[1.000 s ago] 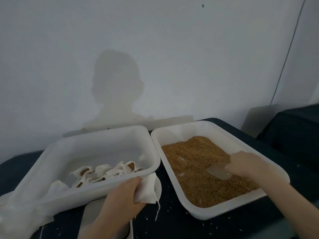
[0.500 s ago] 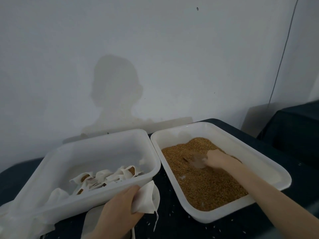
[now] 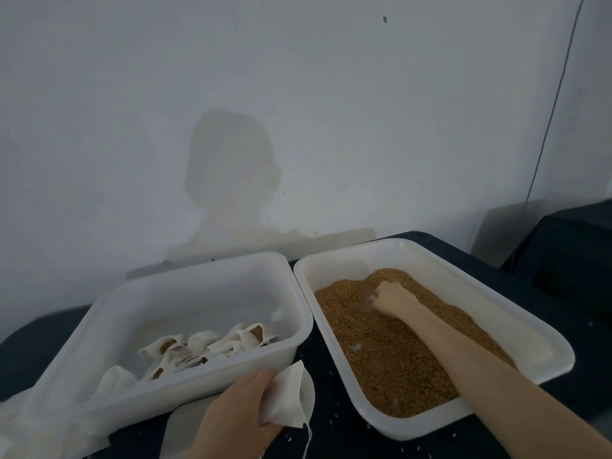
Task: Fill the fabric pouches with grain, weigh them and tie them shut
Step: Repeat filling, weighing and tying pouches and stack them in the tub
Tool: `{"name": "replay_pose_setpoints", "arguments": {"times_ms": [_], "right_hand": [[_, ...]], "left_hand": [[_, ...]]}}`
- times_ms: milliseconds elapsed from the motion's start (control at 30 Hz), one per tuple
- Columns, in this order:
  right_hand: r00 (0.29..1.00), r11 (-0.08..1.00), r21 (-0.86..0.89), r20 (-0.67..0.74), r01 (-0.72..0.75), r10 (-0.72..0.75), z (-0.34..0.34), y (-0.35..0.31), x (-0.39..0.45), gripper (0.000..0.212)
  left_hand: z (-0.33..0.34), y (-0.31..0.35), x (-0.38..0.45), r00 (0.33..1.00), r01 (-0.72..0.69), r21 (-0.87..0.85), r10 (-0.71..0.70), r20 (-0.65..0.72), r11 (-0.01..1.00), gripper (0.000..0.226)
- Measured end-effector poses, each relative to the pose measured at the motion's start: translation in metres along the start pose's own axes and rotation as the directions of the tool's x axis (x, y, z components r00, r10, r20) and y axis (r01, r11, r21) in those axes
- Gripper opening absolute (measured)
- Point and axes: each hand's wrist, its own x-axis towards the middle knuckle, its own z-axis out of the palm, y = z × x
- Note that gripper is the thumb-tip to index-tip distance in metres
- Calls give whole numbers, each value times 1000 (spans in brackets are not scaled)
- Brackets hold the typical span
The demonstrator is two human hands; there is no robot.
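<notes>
Reaching from the lower right of the frame, right hand [image 3: 392,298] extended over the grain [image 3: 394,342] in the right tray [image 3: 546,346], forearm laid diagonally across the tray. Fingers curled around a translucent scoop [image 3: 362,301], partly sunk in the grain at the far centre of the tray; exact grip blurred. Compared with half a second earlier: hand shifted slightly farther toward the tray's back wall, scoop lower in the grain. Compared with one second earlier: hand moved from the tray's right rim to the far centre.

Positioned at lower centre, left hand [image 3: 231,422] gripping an empty white fabric pouch [image 3: 291,397], fingers curled over its left edge, drawstring [image 3: 309,440] hanging below. Pose and place unchanged across the earlier frames.

Lying in the left tray [image 3: 132,405], filled pouches [image 3: 205,349] heaped against the near wall. Scattered on the dark tablecloth [image 3: 334,435] between the trays, loose grains.
</notes>
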Motion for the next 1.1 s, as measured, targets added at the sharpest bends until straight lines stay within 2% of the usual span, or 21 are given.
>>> {"name": "replay_pose_setpoints", "arguments": {"times_ms": [233, 367, 400, 533, 567, 667, 700, 733, 833, 900, 967, 1100], "right_hand": [[990, 977, 175, 50, 118, -129, -6, 20, 0, 24], [991, 942, 311, 4, 127, -135, -18, 26, -10, 25], [991, 947, 295, -7, 127, -131, -22, 27, -14, 27], [999, 999, 37, 37, 32, -33, -44, 34, -24, 28], [998, 999, 38, 60, 33, -35, -47, 36, -25, 27], [995, 976, 216, 81, 37, -56, -50, 40, -32, 32], [995, 968, 245, 77, 48, -69, -50, 42, -33, 34], [994, 969, 239, 68, 63, -82, -49, 43, -34, 35], [990, 964, 245, 72, 100, -121, -45, 45, -40, 20], [978, 925, 369, 139, 93, -154, -42, 46, -45, 12], [964, 881, 463, 174, 99, -200, -38, 48, -49, 14], [924, 840, 503, 185, 203, -335, -37, 50, -58, 15]], "left_hand": [[-4, -5, -1, 999, 34, 12, -34, -5, 999, 52], [-9, -4, -5, 999, 35, -4, -36, -37, 999, 52], [-9, -4, -6, 999, 35, -6, -35, -40, 999, 50], [-10, -7, -7, 998, 55, -13, -56, -38, 998, 43], [-9, -7, -7, 997, 61, -20, -62, -35, 998, 42], [-9, -4, -8, 995, 74, -55, -77, -58, 996, 43], [-10, -2, -6, 993, 82, -53, -86, -80, 995, 38], [-10, -2, -6, 991, 94, -57, -99, -85, 994, 34], [-10, -3, -10, 991, 129, -97, -131, -14, 987, 46], [-13, -4, -12, 992, 121, -47, -123, -40, 992, 39], [-15, -4, -15, 991, 112, -35, -115, -65, 993, 39], [-22, -4, -16, 994, 91, -43, -93, -64, 995, 19]]}}
